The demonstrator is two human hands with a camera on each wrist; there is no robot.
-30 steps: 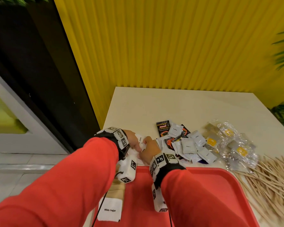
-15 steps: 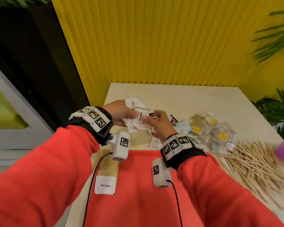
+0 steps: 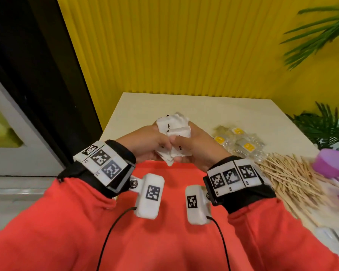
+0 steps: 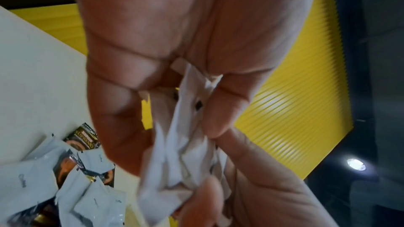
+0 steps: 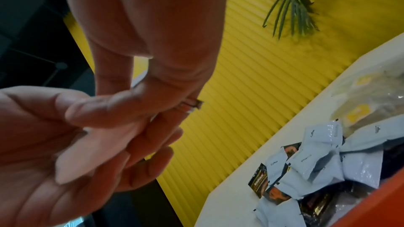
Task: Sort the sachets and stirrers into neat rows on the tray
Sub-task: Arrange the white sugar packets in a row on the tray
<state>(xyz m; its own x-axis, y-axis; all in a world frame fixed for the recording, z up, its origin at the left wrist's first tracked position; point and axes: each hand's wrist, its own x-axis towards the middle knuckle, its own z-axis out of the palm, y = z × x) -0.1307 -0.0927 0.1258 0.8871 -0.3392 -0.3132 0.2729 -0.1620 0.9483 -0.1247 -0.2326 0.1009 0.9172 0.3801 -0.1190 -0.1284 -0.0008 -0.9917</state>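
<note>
Both hands are together above the far edge of the red tray [image 3: 174,175]. They hold one bunch of white sugar sachets [image 3: 173,132]. My left hand [image 3: 160,145] grips the bunch from the left, and its fingers curl round the sachets [image 4: 183,144] in the left wrist view. From the right, my right hand [image 3: 181,153] pinches the same bunch. A loose pile of grey coffee sachets [image 5: 328,161] and dark ones lies on the table [image 3: 184,104] beyond the tray. Wooden stirrers [image 3: 290,177] lie heaped at the right.
Clear packets with yellow labels [image 3: 241,141] lie behind the stirrers. A purple object [image 3: 333,163] stands at the right edge of the head view, with green plants [image 3: 325,130] beyond the table. A yellow ribbed wall [image 3: 184,45] closes the far side.
Both hands have lifted off the table with the white sachets. They have closed together round the bunch, nearer to me over the tray's far edge.
</note>
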